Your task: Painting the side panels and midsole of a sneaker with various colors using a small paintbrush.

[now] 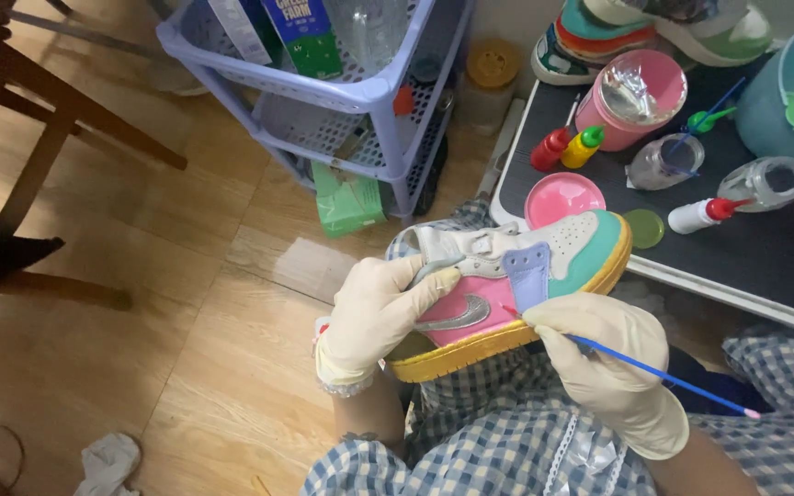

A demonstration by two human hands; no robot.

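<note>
Left hand (374,317), gloved, wrapped around heel of pastel sneaker (516,280). Right hand (613,367) pinching thin blue brush (654,372), tip against pink side panel. Pink lid (564,197) just beyond sneaker.

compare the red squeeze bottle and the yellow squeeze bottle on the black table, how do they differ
The red squeeze bottle has a red body and red cap; the yellow squeeze bottle has a yellow body and green cap. The red one stands left of the yellow one, nearer the table's edge. Both are small, stand side by side and lean toward the pink tub.
</note>
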